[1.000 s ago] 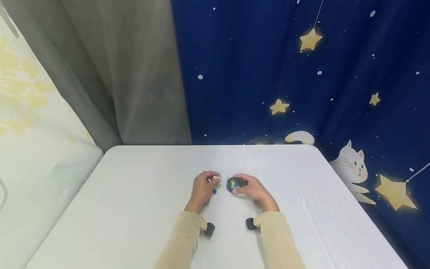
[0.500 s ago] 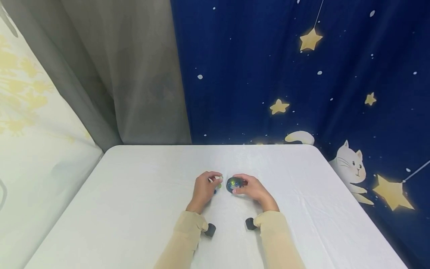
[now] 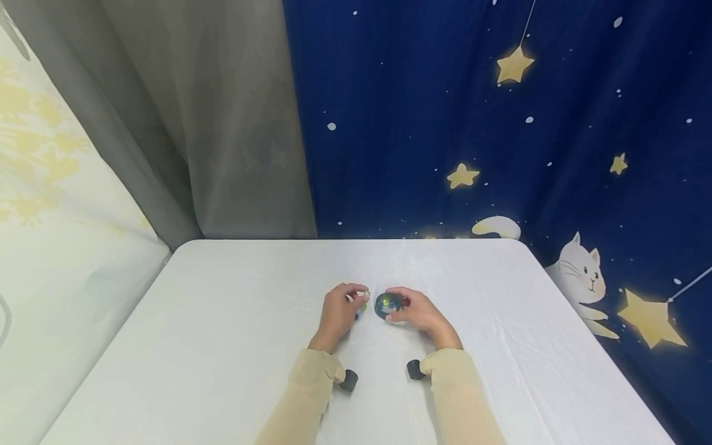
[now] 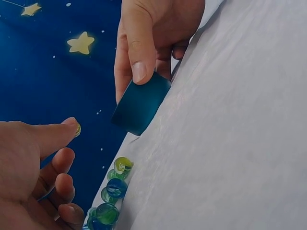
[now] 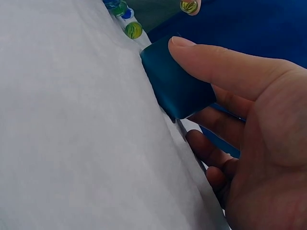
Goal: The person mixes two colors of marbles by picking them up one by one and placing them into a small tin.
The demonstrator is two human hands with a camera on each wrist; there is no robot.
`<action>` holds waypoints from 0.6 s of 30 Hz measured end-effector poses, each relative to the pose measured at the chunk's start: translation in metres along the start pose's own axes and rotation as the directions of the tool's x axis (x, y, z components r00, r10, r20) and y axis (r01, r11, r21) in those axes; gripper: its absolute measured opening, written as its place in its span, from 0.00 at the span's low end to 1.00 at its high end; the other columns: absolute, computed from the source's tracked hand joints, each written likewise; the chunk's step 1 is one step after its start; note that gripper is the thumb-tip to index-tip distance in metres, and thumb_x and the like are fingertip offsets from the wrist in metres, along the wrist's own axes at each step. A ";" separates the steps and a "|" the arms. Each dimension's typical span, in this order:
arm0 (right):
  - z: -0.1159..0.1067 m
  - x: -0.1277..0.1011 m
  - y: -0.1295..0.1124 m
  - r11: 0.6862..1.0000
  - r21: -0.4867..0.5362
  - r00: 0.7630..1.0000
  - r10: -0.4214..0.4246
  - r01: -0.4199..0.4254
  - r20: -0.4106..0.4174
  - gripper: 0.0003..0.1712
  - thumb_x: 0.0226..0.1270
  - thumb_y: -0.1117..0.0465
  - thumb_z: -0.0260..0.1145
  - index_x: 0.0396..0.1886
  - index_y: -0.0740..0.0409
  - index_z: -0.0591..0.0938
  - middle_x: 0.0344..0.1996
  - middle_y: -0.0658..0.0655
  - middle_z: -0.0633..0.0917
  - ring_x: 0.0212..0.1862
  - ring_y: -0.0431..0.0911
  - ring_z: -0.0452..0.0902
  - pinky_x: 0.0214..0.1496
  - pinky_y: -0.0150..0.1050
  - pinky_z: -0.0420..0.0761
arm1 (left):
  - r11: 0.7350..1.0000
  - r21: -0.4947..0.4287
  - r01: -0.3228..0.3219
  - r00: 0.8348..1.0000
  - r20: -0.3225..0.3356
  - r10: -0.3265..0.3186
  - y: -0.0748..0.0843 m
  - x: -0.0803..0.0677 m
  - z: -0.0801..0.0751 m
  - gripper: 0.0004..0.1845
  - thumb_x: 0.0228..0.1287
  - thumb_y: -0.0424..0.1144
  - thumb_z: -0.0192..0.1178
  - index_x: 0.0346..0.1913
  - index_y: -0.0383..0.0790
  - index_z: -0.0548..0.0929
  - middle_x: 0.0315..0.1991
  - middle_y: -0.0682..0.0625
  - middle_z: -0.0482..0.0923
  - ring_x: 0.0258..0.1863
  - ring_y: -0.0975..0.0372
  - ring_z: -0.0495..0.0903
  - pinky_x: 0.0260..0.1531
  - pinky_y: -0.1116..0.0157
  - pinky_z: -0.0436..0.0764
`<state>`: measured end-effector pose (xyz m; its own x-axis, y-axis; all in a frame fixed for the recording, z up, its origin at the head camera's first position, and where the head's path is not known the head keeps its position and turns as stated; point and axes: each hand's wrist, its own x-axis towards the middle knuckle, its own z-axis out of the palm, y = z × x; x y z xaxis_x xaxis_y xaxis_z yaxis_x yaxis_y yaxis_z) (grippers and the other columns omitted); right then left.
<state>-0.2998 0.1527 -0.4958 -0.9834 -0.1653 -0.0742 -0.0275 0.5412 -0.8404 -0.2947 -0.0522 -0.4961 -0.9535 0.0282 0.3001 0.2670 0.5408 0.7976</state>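
Between thumb and fingers of my left hand (image 3: 337, 312) is pinched a small clear marble (image 4: 77, 130) with yellow swirls, raised above the table. My right hand (image 3: 421, 313) grips a small round teal bowl (image 5: 175, 79), thumb on the near side and fingers on the far side, standing on the table. Several blue and yellow-green marbles (image 3: 386, 304) show inside it in the head view. A cluster of loose green, blue and yellow marbles (image 4: 116, 188) lies on the cloth beside my left fingers, partly hidden by that hand in the head view.
A white cloth covers the table (image 3: 233, 346). Black cameras sit at both wrists, the left one (image 3: 348, 381) and the right one (image 3: 415, 369). Behind the table hang a grey curtain (image 3: 245, 123) and a blue starry one (image 3: 400, 111).
My left hand has shifted slightly to the right, toward the bowl, with the marble, covering more of the loose marbles. The right hand and bowl have stayed in place.
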 end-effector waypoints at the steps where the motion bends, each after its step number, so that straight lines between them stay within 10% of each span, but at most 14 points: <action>1: 0.000 0.000 0.000 1.000 0.000 1.000 -0.001 0.001 -0.001 0.35 0.47 0.59 0.79 0.59 0.47 0.80 0.56 0.56 0.80 0.59 0.56 0.73 0.60 0.58 0.69 | 1.000 -0.001 -0.001 1.000 0.001 0.001 0.000 0.000 0.000 0.08 0.59 0.37 0.69 0.42 0.46 0.88 0.27 0.57 0.74 0.27 0.64 0.72 0.29 0.67 0.73; 18: 0.001 -0.001 -0.001 1.000 0.009 1.000 -0.018 0.018 -0.007 0.35 0.46 0.61 0.80 0.58 0.48 0.81 0.53 0.53 0.82 0.56 0.54 0.75 0.59 0.57 0.70 | 0.999 -0.041 -0.034 0.999 0.005 0.034 0.003 -0.001 0.006 0.08 0.58 0.36 0.70 0.41 0.46 0.88 0.26 0.57 0.74 0.26 0.64 0.71 0.28 0.68 0.73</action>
<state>-0.2991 0.1512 -0.4954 -0.9840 -0.1696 -0.0553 -0.0440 0.5309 -0.8463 -0.2939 -0.0454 -0.4976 -0.9444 0.0511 0.3248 0.3050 0.5047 0.8076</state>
